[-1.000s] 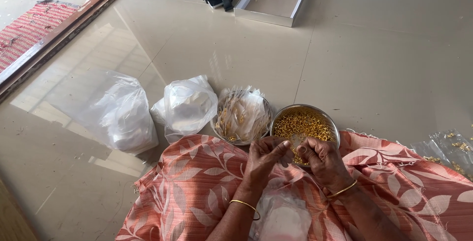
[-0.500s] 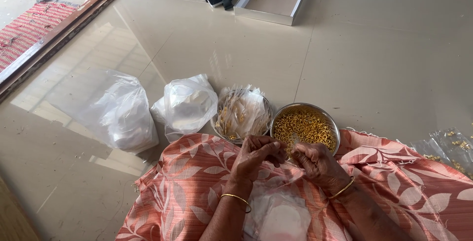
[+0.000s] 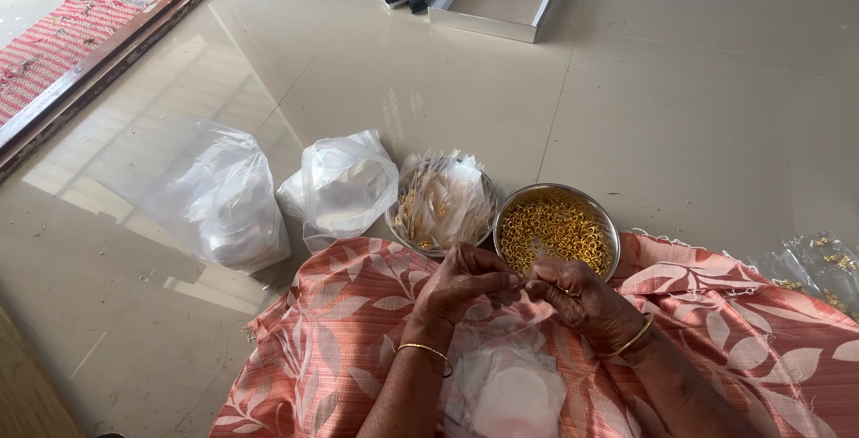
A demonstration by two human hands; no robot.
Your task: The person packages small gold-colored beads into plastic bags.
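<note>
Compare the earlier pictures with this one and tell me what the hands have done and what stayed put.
The left hand and right hand have drawn back from the rim of the steel bowl of gold rings toward the lap, and now meet fingertip to fingertip over the clear plastic pouch. What they pinch is too small to tell. The bowl, the bowl of packets and the two white bags lie as before.

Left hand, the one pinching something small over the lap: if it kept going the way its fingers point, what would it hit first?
Most likely the right hand: the left hand points its fingertips sideways at it, nearly touching.
</note>
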